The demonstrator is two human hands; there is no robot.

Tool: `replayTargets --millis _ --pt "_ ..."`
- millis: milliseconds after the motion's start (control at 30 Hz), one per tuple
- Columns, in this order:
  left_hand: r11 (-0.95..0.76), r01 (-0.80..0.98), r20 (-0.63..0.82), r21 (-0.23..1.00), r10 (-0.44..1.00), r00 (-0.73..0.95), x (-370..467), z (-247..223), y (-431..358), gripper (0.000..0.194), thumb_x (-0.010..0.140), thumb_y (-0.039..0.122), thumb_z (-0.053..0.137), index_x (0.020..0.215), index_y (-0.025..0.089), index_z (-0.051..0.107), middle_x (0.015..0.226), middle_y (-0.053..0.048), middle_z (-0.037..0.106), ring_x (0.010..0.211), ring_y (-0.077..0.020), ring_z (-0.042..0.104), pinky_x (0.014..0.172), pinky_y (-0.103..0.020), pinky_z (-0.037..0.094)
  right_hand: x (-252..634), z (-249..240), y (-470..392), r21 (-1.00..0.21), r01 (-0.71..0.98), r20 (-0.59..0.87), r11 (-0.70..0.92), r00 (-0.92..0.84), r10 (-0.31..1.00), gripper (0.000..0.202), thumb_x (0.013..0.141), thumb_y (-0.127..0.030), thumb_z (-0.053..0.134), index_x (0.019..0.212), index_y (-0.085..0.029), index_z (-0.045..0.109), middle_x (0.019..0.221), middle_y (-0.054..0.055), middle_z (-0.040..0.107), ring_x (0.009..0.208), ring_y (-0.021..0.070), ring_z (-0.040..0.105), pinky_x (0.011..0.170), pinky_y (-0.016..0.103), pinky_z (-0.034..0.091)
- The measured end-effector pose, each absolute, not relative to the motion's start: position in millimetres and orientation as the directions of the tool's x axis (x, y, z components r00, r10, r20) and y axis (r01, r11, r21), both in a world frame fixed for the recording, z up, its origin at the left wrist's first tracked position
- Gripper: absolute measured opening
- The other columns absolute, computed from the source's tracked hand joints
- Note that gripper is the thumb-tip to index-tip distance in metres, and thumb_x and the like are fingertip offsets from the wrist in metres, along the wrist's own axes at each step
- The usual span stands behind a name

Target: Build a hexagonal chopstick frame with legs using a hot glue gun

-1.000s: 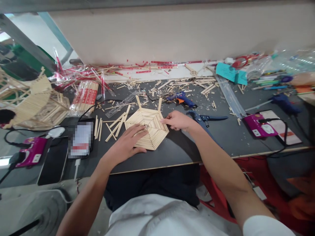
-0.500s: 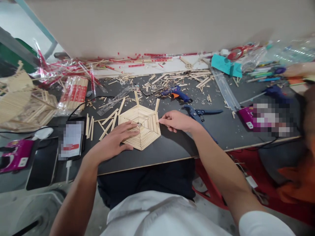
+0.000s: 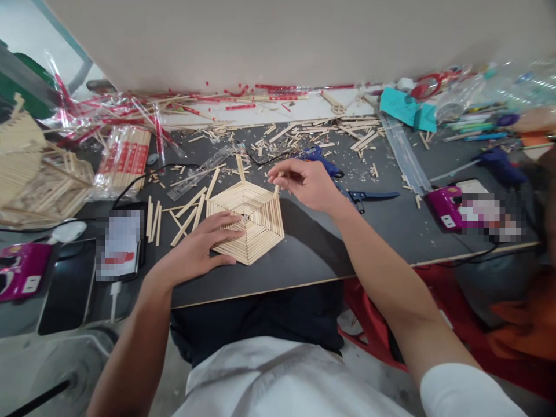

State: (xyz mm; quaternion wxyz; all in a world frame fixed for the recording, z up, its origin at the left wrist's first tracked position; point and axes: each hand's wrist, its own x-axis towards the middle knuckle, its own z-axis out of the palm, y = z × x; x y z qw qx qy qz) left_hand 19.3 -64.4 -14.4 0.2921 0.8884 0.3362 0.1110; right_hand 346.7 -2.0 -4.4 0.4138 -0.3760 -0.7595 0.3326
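A hexagonal panel of glued wooden sticks [image 3: 256, 240] lies flat on the dark table, with a small opening at its centre. My left hand [image 3: 208, 240] rests on its left part, fingers stretched out and apart. Two short sticks jut up from the panel's far edge: an upper-left stick [image 3: 240, 169] and an upper-right stick [image 3: 276, 192]. At the upper-right one, my right hand [image 3: 306, 182] pinches its far end between thumb and fingers. Several loose sticks [image 3: 186, 223] lie left of the panel. Partly behind my right hand are a blue glue gun [image 3: 319, 157] and blue-handled cutters [image 3: 373, 196].
Stick offcuts [image 3: 304, 132] litter the table's back. Wrapped stick bundles [image 3: 122, 155], a lit phone [image 3: 120, 243] and a dark phone [image 3: 67, 289] are at left. On the right are a purple box [image 3: 445, 208], another glue gun [image 3: 501, 168] and part of another person [image 3: 542, 197].
My right hand has moved up and slightly left, from the panel's right edge to the jutting upper-right stick. My left hand stays on the panel. The view has shifted slightly.
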Motion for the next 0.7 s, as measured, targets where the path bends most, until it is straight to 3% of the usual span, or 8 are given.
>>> replayTargets --millis 300,700 --pt "-0.606 0.513 0.021 0.608 0.659 0.752 18.6 -16.2 -64.2 0.051 0.097 0.053 0.071 0.140 0.027 0.068 0.162 -0.010 0.051 0.157 -0.0321 0.038 0.129 -0.059 0.033 341.7 -11.8 -2.6 -0.648 0.460 0.480 0.607 -0.373 0.794 0.013 0.103 -0.034 0.062 0.106 -0.023 0.069 0.086 0.001 0.074 0.072 0.0131 0.063 0.073 0.026 0.049" --pt "-0.602 0.505 0.034 0.618 0.663 0.748 19.4 -17.4 -64.9 0.051 0.097 0.055 0.070 0.139 0.027 0.068 0.162 -0.010 0.052 0.157 -0.0314 0.038 0.129 -0.058 0.033 342.7 -13.4 -4.2 -0.620 0.444 0.521 0.647 -0.382 0.763 0.013 0.104 -0.036 0.062 0.105 -0.024 0.068 0.092 0.001 0.076 0.076 0.0128 0.066 0.075 0.025 0.049"
